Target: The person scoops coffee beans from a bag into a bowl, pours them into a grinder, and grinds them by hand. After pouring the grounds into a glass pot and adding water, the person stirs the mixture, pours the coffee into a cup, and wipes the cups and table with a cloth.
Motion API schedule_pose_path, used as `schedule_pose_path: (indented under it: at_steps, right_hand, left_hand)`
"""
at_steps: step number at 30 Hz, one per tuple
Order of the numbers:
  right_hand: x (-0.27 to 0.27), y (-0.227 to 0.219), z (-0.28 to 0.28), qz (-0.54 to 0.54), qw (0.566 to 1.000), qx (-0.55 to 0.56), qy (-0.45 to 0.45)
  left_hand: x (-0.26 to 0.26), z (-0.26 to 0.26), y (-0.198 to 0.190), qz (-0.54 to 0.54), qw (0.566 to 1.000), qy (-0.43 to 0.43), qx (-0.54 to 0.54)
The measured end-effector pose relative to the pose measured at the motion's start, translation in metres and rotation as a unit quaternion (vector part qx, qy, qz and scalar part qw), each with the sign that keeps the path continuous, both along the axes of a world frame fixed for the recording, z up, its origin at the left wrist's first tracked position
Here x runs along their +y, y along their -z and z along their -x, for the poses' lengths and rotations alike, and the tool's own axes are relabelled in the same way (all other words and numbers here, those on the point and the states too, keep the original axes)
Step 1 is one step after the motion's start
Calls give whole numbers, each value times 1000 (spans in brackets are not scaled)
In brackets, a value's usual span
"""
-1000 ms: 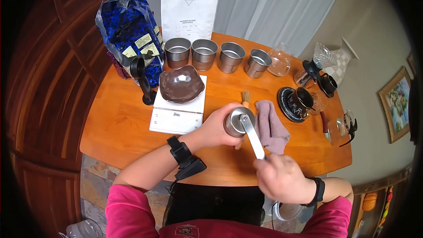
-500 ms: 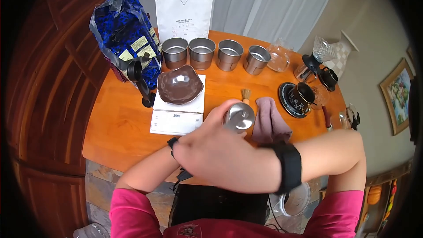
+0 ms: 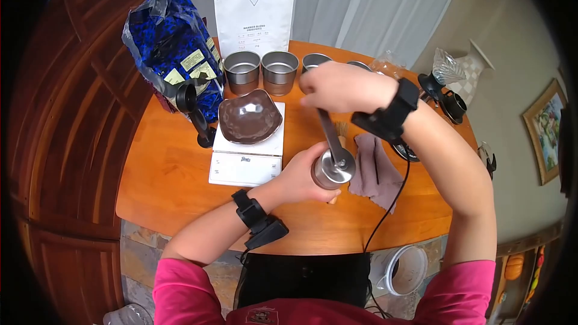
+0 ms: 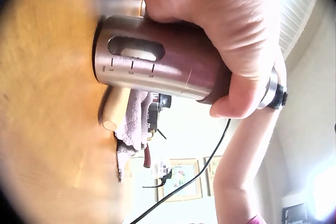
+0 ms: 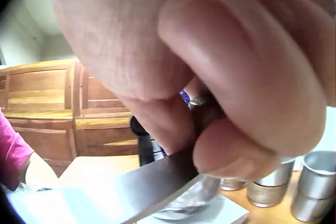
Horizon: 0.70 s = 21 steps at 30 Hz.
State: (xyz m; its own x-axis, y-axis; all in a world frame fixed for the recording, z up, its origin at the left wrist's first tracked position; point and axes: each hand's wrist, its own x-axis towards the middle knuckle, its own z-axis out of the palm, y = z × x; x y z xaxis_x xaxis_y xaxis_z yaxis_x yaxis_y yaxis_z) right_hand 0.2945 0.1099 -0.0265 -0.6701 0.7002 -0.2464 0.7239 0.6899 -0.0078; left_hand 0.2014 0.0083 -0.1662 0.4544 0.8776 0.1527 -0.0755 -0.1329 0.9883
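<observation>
A steel hand coffee grinder (image 4: 173,74) stands upright on the table, its side marked with a small numbered scale beside an oval window. My left hand (image 3: 298,177) wraps round its upper body, thumb toward the near side. Up top, my right hand (image 3: 346,87) grips the end of the flat metal crank (image 3: 330,135), which points away from me; curled fingers hide the knob. The crank (image 5: 136,190) also shows in the right wrist view. Just right of the grinder lie a brush (image 3: 342,129) and a mauve cloth (image 3: 376,171).
Left of the grinder, a brown bowl (image 3: 250,117) sits on a white scale (image 3: 245,168). Behind are steel cups (image 3: 280,75), a blue bag (image 3: 171,42) and a white bag (image 3: 256,12). A black cable (image 3: 388,207) hangs from the right wrist; glass coffee ware stands far right.
My right hand has swept the crank round from the near right, across the left forearm, to the far side. My left hand has kept its grip on the grinder.
</observation>
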Motion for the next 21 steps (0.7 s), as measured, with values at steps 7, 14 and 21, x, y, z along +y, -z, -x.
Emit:
schedule_pose_path:
  at_steps: [7, 14, 21]
  right_hand:
    - [7, 13, -82, 227, 948, 216, 56]
    - [-6, 13, -106, 304, 903, 296, -71]
    - [-50, 35, -135, 170, 920, 350, 42]
  left_hand:
    - [5, -2, 9, -11, 999, 50, -15]
    - [2, -4, 6, -57, 996, 73, 13]
    - [3, -2, 13, -9, 999, 39, -23]
